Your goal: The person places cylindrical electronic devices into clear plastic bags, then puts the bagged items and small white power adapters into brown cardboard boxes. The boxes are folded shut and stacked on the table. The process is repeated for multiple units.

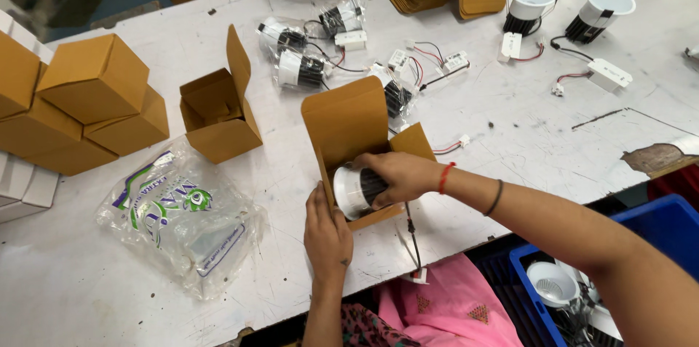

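Sideways, the downlight [357, 190] lies — white rim leftward — right hand [399, 176] gripping it, left hand [326, 234] steadying the box [349, 125].

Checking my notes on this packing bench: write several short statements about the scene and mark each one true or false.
1. The right hand grips a round white and black light fitting at the mouth of an open cardboard box. True.
2. The left hand rests far from that box. False: it touches the box's near edge.
3. A second open box stands empty to the left. True.
4. The blue crate sits on the table. False: it is below the table edge, lower right.
5. A clear plastic bag lies on the table. True.
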